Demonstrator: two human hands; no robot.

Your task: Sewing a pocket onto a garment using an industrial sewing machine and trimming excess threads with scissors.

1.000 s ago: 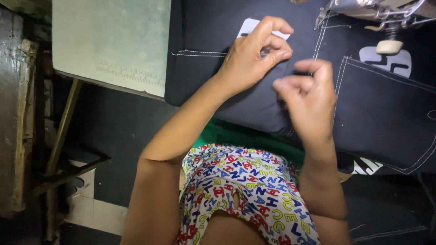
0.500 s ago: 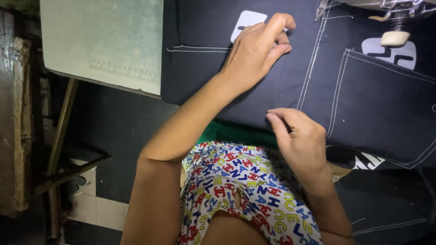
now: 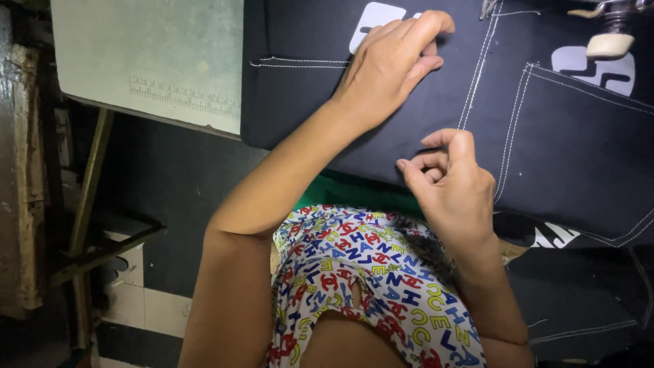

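Pale green table top (image 3: 146, 61) at upper left. At top centre, the left hand (image 3: 392, 65) pinches a white label (image 3: 375, 17) on dark navy fabric (image 3: 565, 150). Lower right of it, the right hand (image 3: 453, 184) rests on the fabric, fingers curled, holding nothing visible.

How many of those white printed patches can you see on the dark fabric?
2. One white patch lies partly under the left hand; the other white patch sits at upper right, beneath the sewing machine foot. More may be hidden.
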